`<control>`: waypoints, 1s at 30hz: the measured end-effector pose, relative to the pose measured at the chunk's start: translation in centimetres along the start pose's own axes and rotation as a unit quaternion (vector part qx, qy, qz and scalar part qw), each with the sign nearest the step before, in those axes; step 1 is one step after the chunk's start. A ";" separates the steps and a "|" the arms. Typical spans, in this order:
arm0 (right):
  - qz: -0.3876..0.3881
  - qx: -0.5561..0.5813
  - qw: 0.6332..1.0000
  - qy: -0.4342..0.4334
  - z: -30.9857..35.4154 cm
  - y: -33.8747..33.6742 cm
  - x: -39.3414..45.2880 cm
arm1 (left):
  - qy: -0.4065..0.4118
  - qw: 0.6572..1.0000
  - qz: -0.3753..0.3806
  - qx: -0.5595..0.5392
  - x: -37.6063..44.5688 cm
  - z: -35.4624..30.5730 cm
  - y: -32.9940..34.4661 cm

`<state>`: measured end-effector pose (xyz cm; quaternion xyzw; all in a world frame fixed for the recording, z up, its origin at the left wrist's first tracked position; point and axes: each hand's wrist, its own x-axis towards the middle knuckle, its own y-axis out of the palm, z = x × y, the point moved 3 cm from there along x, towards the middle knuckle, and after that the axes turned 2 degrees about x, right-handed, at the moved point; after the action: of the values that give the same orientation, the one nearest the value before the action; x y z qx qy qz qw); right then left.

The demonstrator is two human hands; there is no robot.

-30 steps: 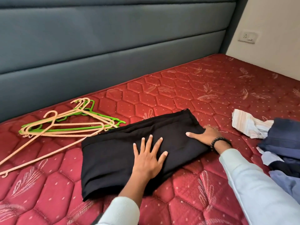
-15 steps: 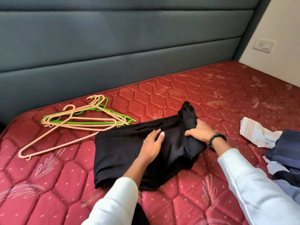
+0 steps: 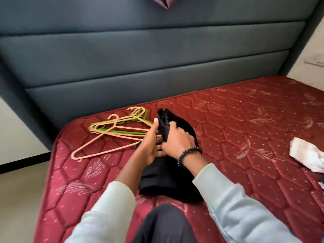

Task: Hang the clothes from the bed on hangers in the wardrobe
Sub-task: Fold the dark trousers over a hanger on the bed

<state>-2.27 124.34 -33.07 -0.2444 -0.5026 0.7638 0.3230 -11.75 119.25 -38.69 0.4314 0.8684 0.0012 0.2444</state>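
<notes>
- Black garment (image 3: 168, 176) bunched upright; right hand (image 3: 177, 139) clenched round its top fold, left hand (image 3: 150, 144) flat-fingered against it.
- Hangers (image 3: 112, 130) just left of grip, touching the cloth.
- Red mattress (image 3: 245, 130) bare right of grip; white cloth (image 3: 305, 155) near its right edge.

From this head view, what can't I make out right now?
- Black garment: its kind; bunched, covered by both hands.
- Left hand: its fingertips; motion-blurred, behind the right hand.
- White cloth: cut off at the right edge.
- Hangers: exact count; they overlap.
- Wardrobe: outside the view.
</notes>
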 end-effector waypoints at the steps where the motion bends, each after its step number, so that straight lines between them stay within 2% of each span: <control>1: 0.023 0.002 1.000 -0.017 2.3 1.6 -0.3 | -0.007 1.000 -0.002 -0.004 -0.4 0.1 -2.6; 4: 0.120 0.005 0.992 -0.037 6.3 6.6 -1.8 | -0.050 0.999 -0.015 0.011 -0.4 3.3 -8.2; 8: 0.241 0.006 0.969 -0.050 5.7 10.7 -2.8 | -0.096 0.991 -0.091 0.009 0.0 8.6 -10.9; 10: 0.228 0.090 0.968 -0.050 3.5 10.7 -2.4 | -0.064 0.985 -0.155 0.036 0.4 9.4 -11.2; 12: 0.134 0.151 0.979 -0.019 0.0 9.9 -1.8 | -0.038 0.979 -0.188 0.076 0.6 9.2 -10.8; 13: 0.088 0.120 0.989 -0.013 -1.9 9.7 -1.7 | -0.029 0.975 -0.199 0.092 0.5 9.1 -10.9; 14: 0.082 0.055 0.995 -0.008 -3.6 9.6 -2.0 | -0.026 0.971 -0.207 0.120 0.5 9.0 -10.9; 15: 0.107 0.006 0.994 -0.003 -5.1 9.9 -2.4 | -0.020 0.963 -0.218 0.158 0.4 8.9 -10.9; 17: 0.180 -0.008 0.984 0.008 -7.4 10.7 -3.4 | -0.012 0.952 -0.220 0.210 0.3 8.8 -11.2; 20: 0.191 0.048 0.981 0.000 -8.1 10.8 -4.2 | -0.031 0.970 -0.193 0.145 -0.4 8.2 -11.2; 23: 0.161 0.110 0.979 -0.051 -5.4 9.4 -4.7 | -0.054 0.985 -0.156 0.056 -1.0 6.3 -9.8; 25: 0.118 0.131 0.980 -0.093 -2.9 8.3 -5.0 | -0.033 0.992 -0.120 0.012 -0.8 4.2 -7.7; 26: 0.074 0.153 0.981 -0.095 -2.0 7.6 -5.1 | -0.012 0.995 -0.102 0.005 -0.7 2.8 -6.1; 28: -0.065 0.230 0.969 -0.068 -2.2 6.1 -4.7 | 0.032 0.998 -0.058 0.003 -0.5 0.1 -2.4; 30: -0.208 0.320 0.924 -0.025 -4.8 3.7 -3.8 | 0.064 0.997 0.028 -0.016 -0.3 -2.5 2.6</control>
<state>2.70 123.43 -38.09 0.0012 -0.2785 0.8056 0.5229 -10.74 121.13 -35.76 0.4505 0.8699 0.0495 0.1947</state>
